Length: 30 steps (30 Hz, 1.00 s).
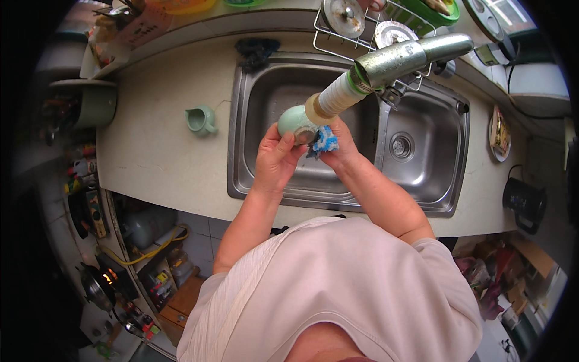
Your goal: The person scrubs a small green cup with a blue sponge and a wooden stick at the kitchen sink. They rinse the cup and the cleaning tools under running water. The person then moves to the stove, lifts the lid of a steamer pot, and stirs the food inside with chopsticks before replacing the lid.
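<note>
Over the large sink basin [271, 95], my left hand [276, 151] grips a pale green ceramic vessel [294, 118] with its base turned toward me. White suds cling around the base. In my right hand [341, 140] is a blue and white scrubbing cloth or sponge [325, 139], close against the vessel's right side. The faucet's ribbed white hose end [337, 97] hangs right above the vessel and hides part of it. On the counter left of the sink lies a matching small green pitcher [200, 120], its opening facing me.
A wire dish rack [325, 43] with pot lids stands behind the sink. A smaller basin [423, 154] with a drain strainer adjoins on the right. A dark rag [257, 50] lies at the rear corner. A green pot [95, 104] and a black kettle [524, 201] flank the counter [158, 167].
</note>
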### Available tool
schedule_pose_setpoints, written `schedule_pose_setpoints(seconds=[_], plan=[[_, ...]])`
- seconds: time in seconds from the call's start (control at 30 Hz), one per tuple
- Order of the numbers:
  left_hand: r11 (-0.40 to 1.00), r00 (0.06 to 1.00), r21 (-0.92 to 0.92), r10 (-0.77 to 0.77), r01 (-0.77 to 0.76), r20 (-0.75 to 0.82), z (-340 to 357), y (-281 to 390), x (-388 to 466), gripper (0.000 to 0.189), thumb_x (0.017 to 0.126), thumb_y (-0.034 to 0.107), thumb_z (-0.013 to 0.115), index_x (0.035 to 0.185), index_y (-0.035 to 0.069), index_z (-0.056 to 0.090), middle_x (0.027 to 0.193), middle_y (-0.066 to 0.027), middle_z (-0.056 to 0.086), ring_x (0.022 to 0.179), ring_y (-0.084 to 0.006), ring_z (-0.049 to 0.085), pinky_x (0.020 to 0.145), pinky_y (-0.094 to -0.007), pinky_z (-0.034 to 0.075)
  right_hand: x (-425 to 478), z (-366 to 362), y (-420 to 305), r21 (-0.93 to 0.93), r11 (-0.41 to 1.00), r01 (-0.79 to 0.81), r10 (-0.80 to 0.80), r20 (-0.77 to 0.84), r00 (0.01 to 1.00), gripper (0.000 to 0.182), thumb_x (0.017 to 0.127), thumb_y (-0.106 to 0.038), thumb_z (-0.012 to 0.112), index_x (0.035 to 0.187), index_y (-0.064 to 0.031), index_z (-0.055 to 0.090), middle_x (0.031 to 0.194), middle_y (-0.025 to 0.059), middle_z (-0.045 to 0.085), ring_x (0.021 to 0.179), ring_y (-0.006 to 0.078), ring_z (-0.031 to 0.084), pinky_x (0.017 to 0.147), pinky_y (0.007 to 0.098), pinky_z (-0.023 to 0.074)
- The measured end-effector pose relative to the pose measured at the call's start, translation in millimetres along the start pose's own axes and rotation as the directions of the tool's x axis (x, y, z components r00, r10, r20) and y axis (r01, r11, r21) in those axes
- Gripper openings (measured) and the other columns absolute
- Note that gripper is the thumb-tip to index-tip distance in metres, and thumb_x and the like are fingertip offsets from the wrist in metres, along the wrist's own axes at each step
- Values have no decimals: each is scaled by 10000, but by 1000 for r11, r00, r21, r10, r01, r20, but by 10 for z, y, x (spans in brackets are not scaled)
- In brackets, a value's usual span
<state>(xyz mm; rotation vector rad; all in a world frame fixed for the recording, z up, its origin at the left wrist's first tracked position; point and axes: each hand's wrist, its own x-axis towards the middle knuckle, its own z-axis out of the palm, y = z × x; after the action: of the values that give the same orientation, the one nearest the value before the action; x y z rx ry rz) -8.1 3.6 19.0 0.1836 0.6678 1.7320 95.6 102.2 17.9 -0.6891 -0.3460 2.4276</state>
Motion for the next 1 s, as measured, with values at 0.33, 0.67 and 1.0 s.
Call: schedule_pose_setpoints(seconds=[0.33, 0.67, 1.0], plan=[[919, 993, 376, -119, 116, -16, -10, 108, -40, 309, 890, 73, 646, 1180, 41, 542, 1088, -61, 619, 993, -171, 624, 833, -326, 561, 40, -183, -49, -340, 934, 109, -120, -11, 993, 292, 895, -241, 616, 1074, -10, 608, 992, 76, 657, 866, 164, 654, 756, 308, 527], [837, 978, 544, -62, -57, 198, -55, 133, -209, 225, 859, 20, 686, 1073, 15, 614, 995, -11, 600, 927, -88, 581, 805, -240, 488, 108, -511, 1, -23, 979, -201, 201, -22, 979, 306, 913, -263, 554, 1094, -16, 556, 908, 139, 646, 795, 244, 654, 700, 391, 556], [421, 973, 889, 211, -180, 97, 107, 19, -200, 286, 770, 25, 724, 1038, 9, 626, 914, -95, 635, 830, -186, 631, 708, -282, 536, -137, 93, 117, -821, 503, 269, -296, 129, 947, 204, 862, -199, 704, 939, -32, 615, 802, 6, 620, 702, 67, 540, 601, 246, 445]])
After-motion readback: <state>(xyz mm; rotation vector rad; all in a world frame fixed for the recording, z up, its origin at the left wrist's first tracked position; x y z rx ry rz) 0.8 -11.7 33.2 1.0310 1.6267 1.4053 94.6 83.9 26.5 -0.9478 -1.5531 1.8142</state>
